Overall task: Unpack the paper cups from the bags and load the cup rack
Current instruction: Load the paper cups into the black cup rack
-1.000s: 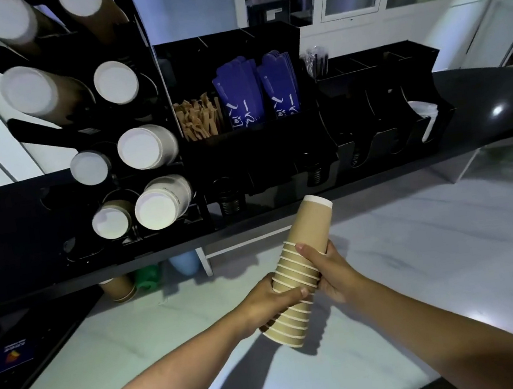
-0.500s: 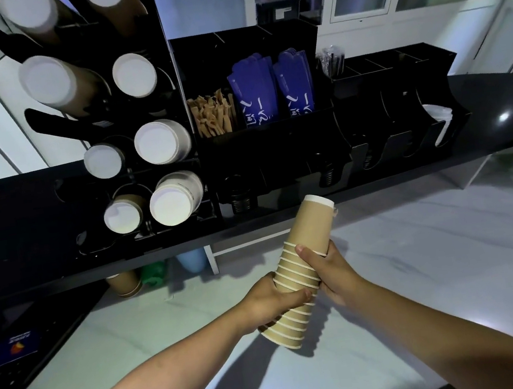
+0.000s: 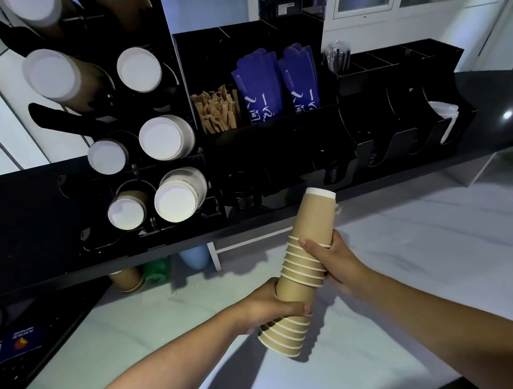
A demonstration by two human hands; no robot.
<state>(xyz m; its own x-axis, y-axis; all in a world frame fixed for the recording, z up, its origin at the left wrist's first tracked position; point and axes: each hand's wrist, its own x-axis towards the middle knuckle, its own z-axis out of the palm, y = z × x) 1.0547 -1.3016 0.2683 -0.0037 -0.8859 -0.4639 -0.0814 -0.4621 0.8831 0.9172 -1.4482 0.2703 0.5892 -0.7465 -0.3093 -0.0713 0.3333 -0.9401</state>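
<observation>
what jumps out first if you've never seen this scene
The stack of brown paper cups at centre, tilted, gripped low by the left hand and higher by the right hand. Next, the black cup rack at upper left, with white cup ends facing out, and blue packets standing to its right.

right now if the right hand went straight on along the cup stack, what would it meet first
Likely the black organizer, at its lower slots: the cup stack in the right hand aims its top end there. Depth is unclear.
</observation>
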